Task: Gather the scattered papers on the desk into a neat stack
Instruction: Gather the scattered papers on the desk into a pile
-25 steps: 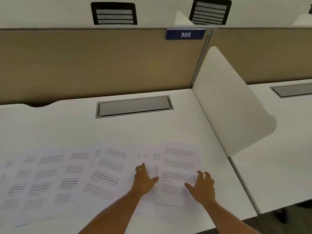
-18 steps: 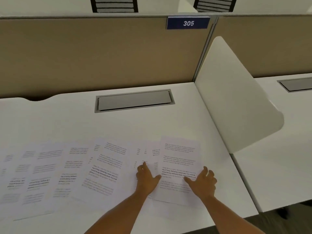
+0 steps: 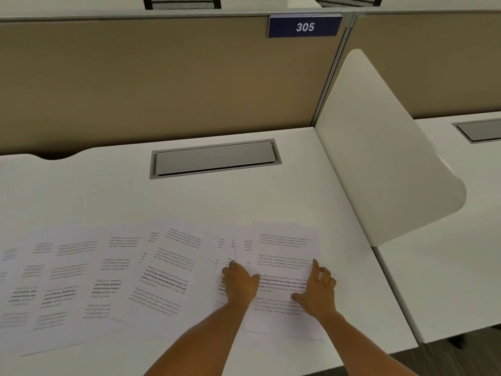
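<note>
Printed papers lie fanned and overlapping along the desk's near edge; the left hand and right hand press flat, unclenched, on the rightmost sheets, grasping nothing. Such sheets are probably light, limp and slippery, best slid together under flat palms and then squared by the edges. Readable: sign "305"; on the papers only fragments such as "way of living".

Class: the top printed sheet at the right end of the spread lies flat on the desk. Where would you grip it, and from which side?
Probably its right long edge, from the right. The top sheet lies flat, its left side overlapping other papers, while its right edge meets bare desk. The right hand already rests there.
</note>
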A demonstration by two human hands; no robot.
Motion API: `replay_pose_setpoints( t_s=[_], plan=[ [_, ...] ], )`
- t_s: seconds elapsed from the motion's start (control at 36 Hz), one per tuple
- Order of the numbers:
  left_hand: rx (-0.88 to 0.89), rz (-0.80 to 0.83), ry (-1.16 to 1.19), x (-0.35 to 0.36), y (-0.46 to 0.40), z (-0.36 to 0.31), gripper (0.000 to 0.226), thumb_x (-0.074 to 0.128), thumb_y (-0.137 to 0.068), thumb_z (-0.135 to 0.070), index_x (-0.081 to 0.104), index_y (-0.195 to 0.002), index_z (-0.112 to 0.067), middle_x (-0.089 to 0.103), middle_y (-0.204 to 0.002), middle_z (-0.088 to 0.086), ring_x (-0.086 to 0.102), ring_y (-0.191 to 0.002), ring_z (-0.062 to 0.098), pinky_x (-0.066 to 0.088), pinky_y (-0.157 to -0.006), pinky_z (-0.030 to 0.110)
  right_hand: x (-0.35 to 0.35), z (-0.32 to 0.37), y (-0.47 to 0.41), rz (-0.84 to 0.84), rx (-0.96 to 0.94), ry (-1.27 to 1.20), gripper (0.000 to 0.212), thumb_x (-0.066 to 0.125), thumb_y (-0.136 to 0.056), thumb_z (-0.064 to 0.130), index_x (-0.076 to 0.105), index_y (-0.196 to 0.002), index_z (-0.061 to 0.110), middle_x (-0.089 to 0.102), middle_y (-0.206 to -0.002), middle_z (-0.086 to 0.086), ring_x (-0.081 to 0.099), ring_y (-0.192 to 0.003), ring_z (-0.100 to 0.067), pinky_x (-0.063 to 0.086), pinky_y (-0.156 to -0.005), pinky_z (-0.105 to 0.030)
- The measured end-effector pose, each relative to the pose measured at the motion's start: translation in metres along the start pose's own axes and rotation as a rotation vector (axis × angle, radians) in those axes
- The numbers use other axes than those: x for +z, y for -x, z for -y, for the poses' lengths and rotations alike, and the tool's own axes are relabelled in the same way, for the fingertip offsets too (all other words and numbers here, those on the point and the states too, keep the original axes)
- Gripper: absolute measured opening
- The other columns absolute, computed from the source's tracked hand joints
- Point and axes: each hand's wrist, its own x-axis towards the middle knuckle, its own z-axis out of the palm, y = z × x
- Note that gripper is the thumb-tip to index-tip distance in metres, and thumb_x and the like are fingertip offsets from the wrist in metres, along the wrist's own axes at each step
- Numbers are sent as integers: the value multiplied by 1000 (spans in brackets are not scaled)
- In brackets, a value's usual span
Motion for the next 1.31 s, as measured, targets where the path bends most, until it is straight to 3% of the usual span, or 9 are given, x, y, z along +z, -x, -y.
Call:
replay_pose_setpoints(
  t_s=[0.22, 0.33, 0.42, 0.58, 0.72, 0.78, 0.94, 1.14, 1.31],
  plan=[
    [-39, 10, 21, 1, -8, -1, 74, 78, -77, -37, 41, -131, -3, 51, -130, 16, 55, -119, 32, 51, -97, 44, -2, -2, 2, 11, -66, 14, 118, 81, -72, 48, 6, -157, 16, 21, -156, -12, 28, -138, -35, 40, -111, -40],
    [12, 87, 136, 5, -12, 1, 53, 76, -81, -25, 57, -125, -3, 59, -126, 16, 62, -111, 28, 56, -92, 41, -3, -2, 2, 3, -72, 17, 117, 81, -72, 49, 7, -156, 18, 23, -156, -10, 30, -137, -34, 42, -109, -40],
    [41, 106, 216, 7, -11, 3, 43, 72, -84, -15, 57, -123, -3, 65, -124, 14, 65, -109, 28, 56, -90, 37, -2, -3, 3, 3, -75, 19, 118, 80, -71, 50, 5, -157, 18, 23, -156, -10, 30, -137, -35, 41, -109, -40],
    [108, 140, 367, 5, -4, 0, 31, 62, -89, -4, 52, -117, -11, 66, -117, 9, 63, -88, 17, 52, -64, 21, -5, -1, 4, -21, -12, -170, 124, 82, -69, 57, 5, -157, 16, 25, -157, -14, 27, -141, -38, 35, -113, -50],
    [234, 248, 500, -9, -3, -9, 39, 65, -87, -2, 53, -121, -15, 66, -120, 8, 66, -98, 19, 58, -78, 27, -20, -2, 4, -111, 188, -643, 118, 78, -72, 62, 12, -157, 13, 36, -155, -19, 32, -143, -41, 33, -115, -57],
    [281, 293, 526, -17, -3, -12, 39, 66, -87, -3, 54, -120, -20, 67, -119, 6, 69, -99, 19, 60, -81, 31, -27, -4, 5, -81, 214, -846, 111, 78, -74, 60, 18, -156, 16, 45, -151, -15, 43, -138, -37, 39, -114, -55],
    [362, 375, 569, -49, -2, -19, 34, 69, -86, -11, 56, -105, -35, 73, -102, -5, 75, -82, 12, 61, -64, 23, -46, -11, 10, 138, 141, -1192, 59, 84, -68, 49, 71, -115, 17, 78, -111, -3, 76, -97, -23, 58, -89, -41],
    [366, 335, 563, -75, -6, -7, 53, 74, -84, -11, 44, -126, -22, 63, -115, -1, 68, -104, 24, 58, -90, 44, -47, -4, 30, 207, 118, -1198, 32, 78, -84, 20, 72, -114, 11, 80, -106, -6, 78, -93, -27, 63, -75, -40],
    [319, 237, 479, -76, -3, 21, 45, 72, -85, -7, 55, -127, -8, 65, -124, 10, 65, -110, 25, 55, -97, 42, -21, 26, 49, 100, 159, -1036, 31, 75, -87, 10, 71, -118, 9, 78, -92, 7, 73, -89, -15, 56, -83, -34]
  ],
)
